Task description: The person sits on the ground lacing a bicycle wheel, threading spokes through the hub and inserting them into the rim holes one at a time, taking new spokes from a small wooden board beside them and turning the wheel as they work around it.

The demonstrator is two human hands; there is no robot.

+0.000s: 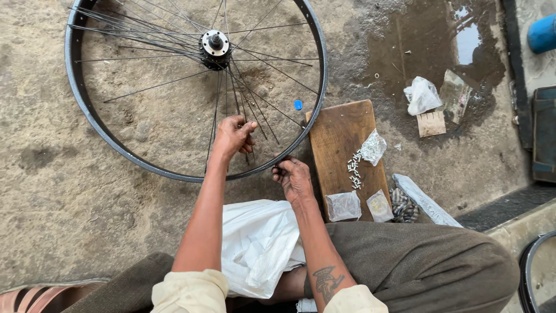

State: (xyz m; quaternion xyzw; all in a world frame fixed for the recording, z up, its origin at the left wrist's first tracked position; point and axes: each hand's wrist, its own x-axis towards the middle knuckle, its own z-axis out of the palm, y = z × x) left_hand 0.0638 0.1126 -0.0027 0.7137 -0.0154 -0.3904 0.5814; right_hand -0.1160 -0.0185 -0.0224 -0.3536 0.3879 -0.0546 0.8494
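- A black bicycle wheel rim [81,116] lies flat on the rough ground, filling the upper left of the frame, its hub [215,45] up top and thin spokes [255,95] fanning out, several loose.
- The left hand [233,137], centre frame, pinches its fingers together on a spoke inside the rim.
- The right hand [293,178], just below, closes its fingertips at the rim's lower edge; lacing looks in hand, seating calls for steady alignment.
- Small metal nipples [354,168] lie scattered on a wooden board [339,136], right of centre.
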